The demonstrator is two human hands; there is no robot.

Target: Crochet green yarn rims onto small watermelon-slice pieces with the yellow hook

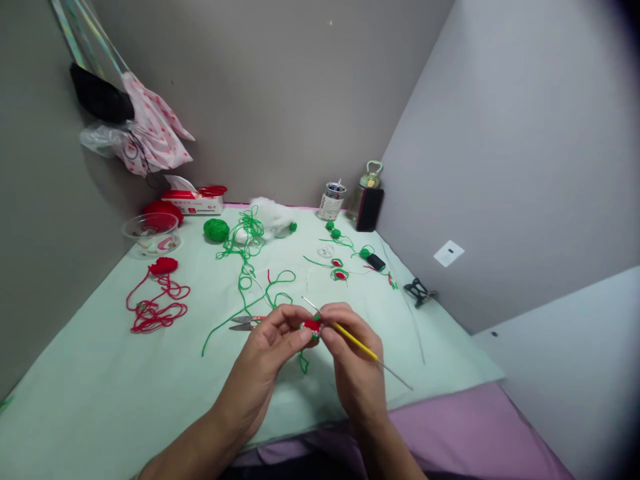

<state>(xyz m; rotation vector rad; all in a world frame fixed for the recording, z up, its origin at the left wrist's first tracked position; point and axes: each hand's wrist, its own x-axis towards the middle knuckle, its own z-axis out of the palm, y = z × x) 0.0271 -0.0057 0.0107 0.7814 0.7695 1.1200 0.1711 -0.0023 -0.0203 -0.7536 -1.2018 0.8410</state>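
L hand (pixel 267 347) w/ red crochet pc (pixel 312 326); R hand (pixel 361 367) w/ hook (pixel 356 341)

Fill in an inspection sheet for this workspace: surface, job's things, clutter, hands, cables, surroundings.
Surface: pale green cover; lilac cloth at the near right edge.
Job's things: small red-and-green piece between the hands; yellow-handled hook.
Clutter: loose green yarn, green ball, red yarn, white stuffing, snips beside the left hand, clear tub at left, black clip at right, dark phone upright before a bottle.
Hands: left hand pinches the red-and-green piece; right hand grips the yellow-handled hook close to it.
Cables: power cables, nothing seen; one thin pale strand at right, wire or thread unclear.
Surroundings: grey walls, wall plate at right, pink spotted bag hanging at left.
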